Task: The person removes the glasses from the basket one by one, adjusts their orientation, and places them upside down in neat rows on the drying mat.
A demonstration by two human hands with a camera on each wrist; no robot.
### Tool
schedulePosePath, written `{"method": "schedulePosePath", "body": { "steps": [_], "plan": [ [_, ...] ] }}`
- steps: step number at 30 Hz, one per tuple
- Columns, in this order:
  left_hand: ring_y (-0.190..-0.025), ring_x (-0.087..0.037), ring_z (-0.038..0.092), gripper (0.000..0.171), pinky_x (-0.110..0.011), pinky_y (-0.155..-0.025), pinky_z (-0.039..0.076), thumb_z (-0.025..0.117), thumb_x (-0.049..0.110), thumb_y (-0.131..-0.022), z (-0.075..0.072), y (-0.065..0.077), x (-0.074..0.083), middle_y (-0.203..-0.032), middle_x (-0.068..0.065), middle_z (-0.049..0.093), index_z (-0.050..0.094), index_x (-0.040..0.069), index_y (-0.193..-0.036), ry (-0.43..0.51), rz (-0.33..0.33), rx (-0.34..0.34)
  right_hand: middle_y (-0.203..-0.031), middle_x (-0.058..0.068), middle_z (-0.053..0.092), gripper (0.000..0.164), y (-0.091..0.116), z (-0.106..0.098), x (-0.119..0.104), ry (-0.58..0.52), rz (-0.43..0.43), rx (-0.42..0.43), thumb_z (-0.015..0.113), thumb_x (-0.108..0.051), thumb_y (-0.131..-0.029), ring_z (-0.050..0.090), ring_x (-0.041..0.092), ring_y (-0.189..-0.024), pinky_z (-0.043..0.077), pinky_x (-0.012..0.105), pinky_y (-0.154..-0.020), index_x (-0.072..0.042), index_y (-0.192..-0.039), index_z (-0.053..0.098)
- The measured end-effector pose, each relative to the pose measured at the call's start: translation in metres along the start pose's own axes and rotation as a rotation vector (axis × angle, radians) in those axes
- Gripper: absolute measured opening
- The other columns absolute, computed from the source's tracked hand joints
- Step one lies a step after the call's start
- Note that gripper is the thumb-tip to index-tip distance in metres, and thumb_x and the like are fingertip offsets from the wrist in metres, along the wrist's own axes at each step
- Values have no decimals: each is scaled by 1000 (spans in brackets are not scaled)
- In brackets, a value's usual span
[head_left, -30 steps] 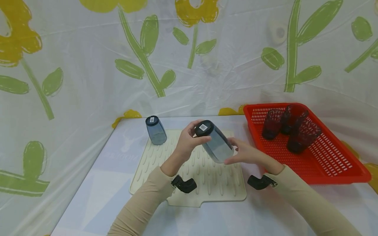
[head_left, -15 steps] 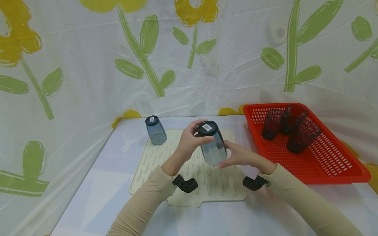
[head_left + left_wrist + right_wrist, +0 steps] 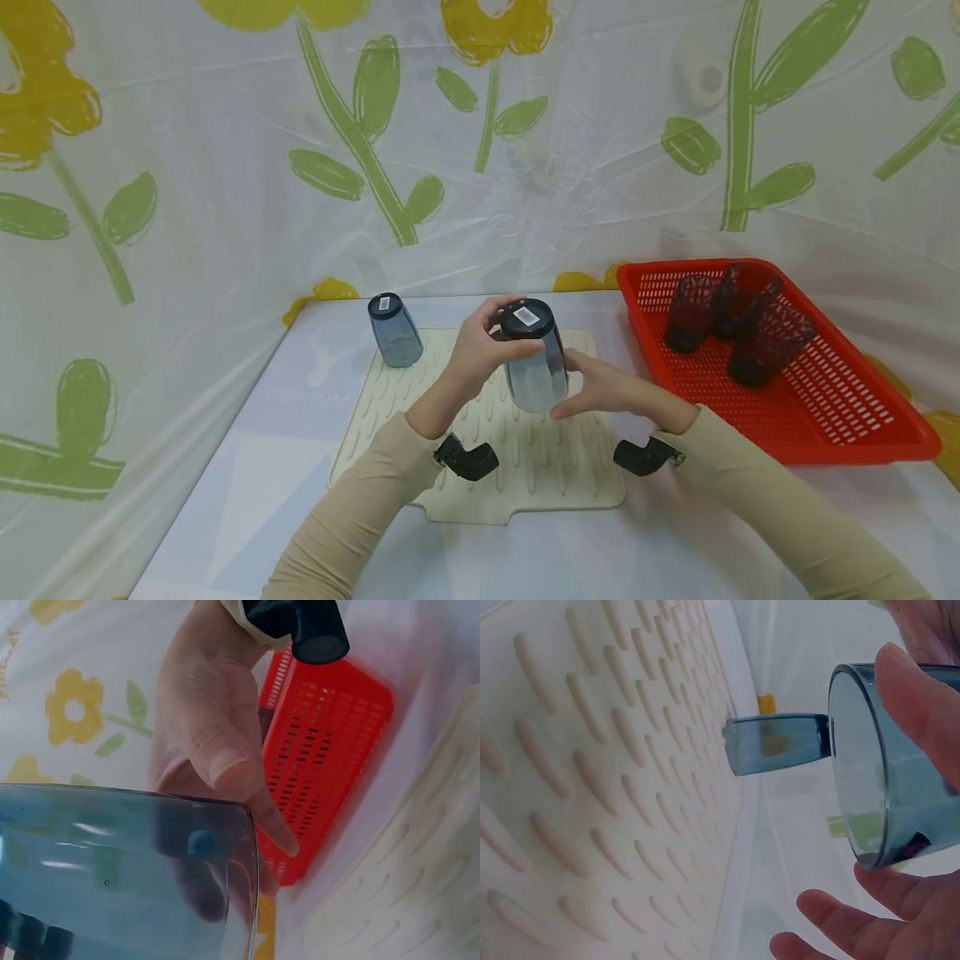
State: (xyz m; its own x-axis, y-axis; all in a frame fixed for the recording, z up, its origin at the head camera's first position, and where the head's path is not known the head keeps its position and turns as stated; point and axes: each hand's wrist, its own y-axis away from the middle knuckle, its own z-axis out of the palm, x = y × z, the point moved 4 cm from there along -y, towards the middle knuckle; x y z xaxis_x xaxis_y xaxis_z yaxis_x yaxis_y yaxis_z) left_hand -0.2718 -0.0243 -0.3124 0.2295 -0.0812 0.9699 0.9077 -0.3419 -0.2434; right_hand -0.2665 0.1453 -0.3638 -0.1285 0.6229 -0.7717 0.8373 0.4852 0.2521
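Nearest my head camera was the pale bench, with two beige sleeves reaching in over it and a black wrist device at each cuff. Beyond the cuffs, both hands were on a blue glass, mouth-down and slightly tilted in the air above a cream ribbed mat. The left hand had its fingers curled round the dark base, thumb across the near side. The right hand pinched the rim end between thumb and forefinger; my right wrist camera showed its other fingers spread apart. A white label sat on the upturned base, but I couldn't read its print.

Farther off, a second blue glass stood mouth-down at the mat's far left corner, a white sticker on its base, too small for me to make out. Left of the mat I saw faint lettering on the bench, too pale to read. To the right, a red perforated basket carried three dark glasses, bunched toward its far end. Behind everything hung a white sheet printed with yellow flowers and green leaves; my left wrist view caught yellow script on it, cut off and not fully legible.
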Motion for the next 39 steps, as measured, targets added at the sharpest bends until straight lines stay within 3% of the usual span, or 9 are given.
{"method": "schedulePosePath", "body": {
  "steps": [6,20,32,39],
  "plan": [
    [-92,-21,56,61,-33,-80,48,71,5,-71,-4,-4,3,-111,-12,53,48,6,-128,-56,-2,3,-141,21,31,91,2,-11,-3,45,3,5,77,-35,-71,26,42,-128,36,58,-95,-3,-140,26],
    [-92,-22,53,63,-34,-79,48,72,6,-72,-21,-14,-5,-115,-13,51,48,9,-130,-147,-71,45,-142,19,33,96,15,-38,-5,121,18,62,77,-46,-66,28,39,-128,39,56,-93,-8,-140,29],
    [-99,-24,50,62,-38,-82,46,74,9,-73,-36,-24,-17,-119,-13,50,49,10,-129,-202,-119,109,-136,24,39,83,34,-67,2,172,-20,161,75,-34,-73,34,41,-124,36,57,-95,0,-136,33],
    [-105,-27,49,63,-41,-84,46,74,14,-74,-47,-29,-24,-123,-12,47,47,12,-131,-253,-130,158,-136,23,39,80,52,-89,12,177,-9,197,73,-33,-76,34,41,-123,34,58,-96,-2,-137,31]
  ]
}}
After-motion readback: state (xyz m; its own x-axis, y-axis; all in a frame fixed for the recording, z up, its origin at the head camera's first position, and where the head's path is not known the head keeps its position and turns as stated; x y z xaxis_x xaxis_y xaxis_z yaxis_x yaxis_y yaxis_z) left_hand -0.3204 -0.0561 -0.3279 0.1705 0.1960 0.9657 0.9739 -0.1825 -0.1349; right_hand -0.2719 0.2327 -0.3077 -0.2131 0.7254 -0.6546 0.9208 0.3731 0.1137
